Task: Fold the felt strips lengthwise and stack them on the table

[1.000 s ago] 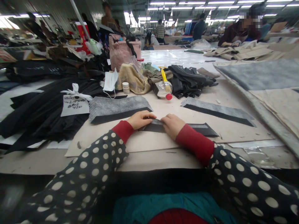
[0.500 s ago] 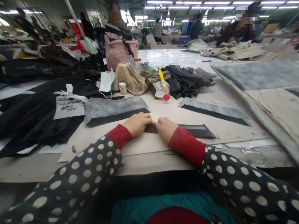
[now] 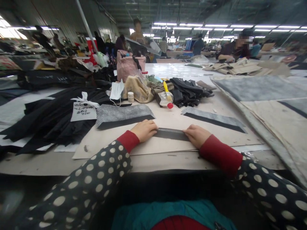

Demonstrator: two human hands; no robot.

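A narrow dark strip (image 3: 171, 134) lies flat on the pale board (image 3: 144, 148) in front of me. My left hand (image 3: 144, 130) has its fingers closed on the strip's left end. At the right end my right hand (image 3: 197, 135) pinches the same strip between thumb and fingers. Behind my left hand rests a grey fuzzy piece with a black lower edge (image 3: 124, 115). A similar grey piece (image 3: 213, 118) sits behind my right hand.
Black fabric strips with a handwritten tag (image 3: 83, 111) are piled at left. A yellow-handled brush (image 3: 166, 88), a small jar (image 3: 130, 97), a pink bag (image 3: 127, 66) and black scraps (image 3: 189, 91) stand behind. Layered sheets (image 3: 268, 92) lie at right. People are farther back.
My right hand has moved right along the strip, away from my left hand, and more of the strip's middle shows. The camera view has tilted up slightly.
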